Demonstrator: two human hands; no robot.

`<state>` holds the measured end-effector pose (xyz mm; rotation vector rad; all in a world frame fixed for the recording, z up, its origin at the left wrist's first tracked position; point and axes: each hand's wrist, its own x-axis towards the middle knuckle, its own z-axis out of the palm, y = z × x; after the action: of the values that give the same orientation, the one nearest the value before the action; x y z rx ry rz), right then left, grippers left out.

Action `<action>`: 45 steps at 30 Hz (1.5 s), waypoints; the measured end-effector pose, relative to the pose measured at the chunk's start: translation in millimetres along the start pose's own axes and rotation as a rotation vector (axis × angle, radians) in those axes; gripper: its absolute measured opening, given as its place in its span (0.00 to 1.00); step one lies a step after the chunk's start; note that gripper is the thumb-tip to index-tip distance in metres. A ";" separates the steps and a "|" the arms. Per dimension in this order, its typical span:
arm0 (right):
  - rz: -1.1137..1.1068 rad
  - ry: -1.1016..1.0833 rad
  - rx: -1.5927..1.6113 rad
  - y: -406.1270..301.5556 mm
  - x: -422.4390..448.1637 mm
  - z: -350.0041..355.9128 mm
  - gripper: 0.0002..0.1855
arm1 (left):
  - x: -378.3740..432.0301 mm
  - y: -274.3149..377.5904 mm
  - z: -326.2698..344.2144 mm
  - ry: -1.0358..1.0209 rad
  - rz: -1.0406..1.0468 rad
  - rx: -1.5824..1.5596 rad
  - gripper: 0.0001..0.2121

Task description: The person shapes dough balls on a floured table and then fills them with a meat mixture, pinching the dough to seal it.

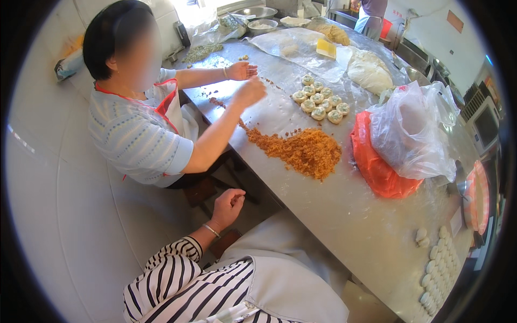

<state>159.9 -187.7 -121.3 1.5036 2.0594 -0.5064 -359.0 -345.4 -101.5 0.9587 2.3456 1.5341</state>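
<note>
My left hand (228, 206), with a bangle at the wrist, is raised beside the near edge of the steel worktable (323, 214), its fingers curled; whether it holds anything cannot be made out. My right hand is out of view. In front of me on the steel lies a heap of orange-brown crumbly filling (311, 153), trailing off towards a co-worker. Beyond it stand several round dough pieces with a greenish filling on top (318, 98). Rows of small pale dough pieces (438, 270) lie at the table's right end, with a few loose ones (422, 238) beside them.
A co-worker (137, 117) sits at the left, both hands over the table. Clear plastic bags (412, 129) rest on a red bag (373, 161). Farther back are covered dough (367, 70), a yellow scraper (326, 49), chopped greens (204, 52) and metal bowls (262, 26). Another person (370, 18) stands behind.
</note>
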 end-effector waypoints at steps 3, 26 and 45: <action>0.057 -0.064 -0.071 9.3 -15.3 -8.4 0.16 | 18.3 23.3 0.4 0.179 0.136 -0.029 0.05; -0.447 0.723 0.547 -105.0 32.0 -154.9 0.03 | 189.7 0.6 26.1 0.250 0.033 0.607 0.41; -0.459 0.900 0.515 -116.5 41.9 -150.2 0.04 | 244.5 -20.3 4.5 0.322 0.021 0.598 0.43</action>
<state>9.2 -104.3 -30.5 1.7313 3.2087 -0.6356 -555.1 -200.4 -74.5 0.8872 3.1303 1.0606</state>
